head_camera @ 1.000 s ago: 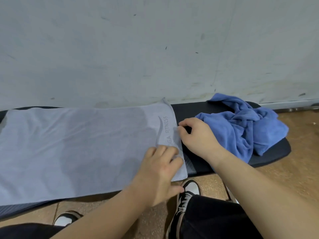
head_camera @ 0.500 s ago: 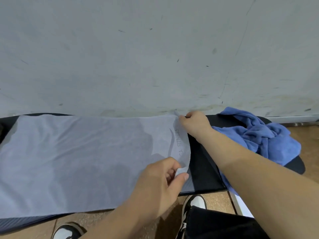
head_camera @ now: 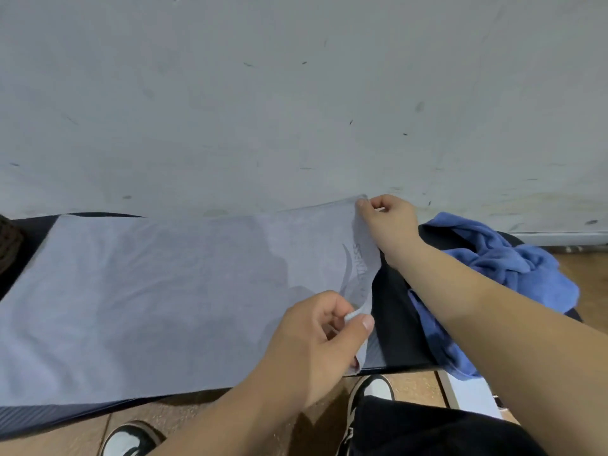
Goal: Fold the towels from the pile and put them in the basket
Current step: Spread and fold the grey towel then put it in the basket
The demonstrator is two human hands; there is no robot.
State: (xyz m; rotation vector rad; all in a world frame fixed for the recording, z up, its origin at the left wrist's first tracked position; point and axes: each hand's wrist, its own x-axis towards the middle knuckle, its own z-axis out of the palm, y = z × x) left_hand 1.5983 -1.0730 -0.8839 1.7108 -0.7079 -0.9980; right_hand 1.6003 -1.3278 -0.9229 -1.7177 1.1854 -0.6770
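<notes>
Grey towel [head_camera: 158, 301] spread flat on the mat [head_camera: 399, 327], long axis left–right. Right hand [head_camera: 390, 222] pinches its far right corner, left hand [head_camera: 316, 340] its near right corner; the free length lies leftward, the likely fold direction. Blue towel [head_camera: 513, 271] waits bunched at the mat's right end.

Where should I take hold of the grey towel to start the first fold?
Judging by its pose, at the two right-end corners, coming from the right. The grey towel lies flat lengthwise; the right hand pinches the far corner, the left hand the near one, already lifted.
</notes>
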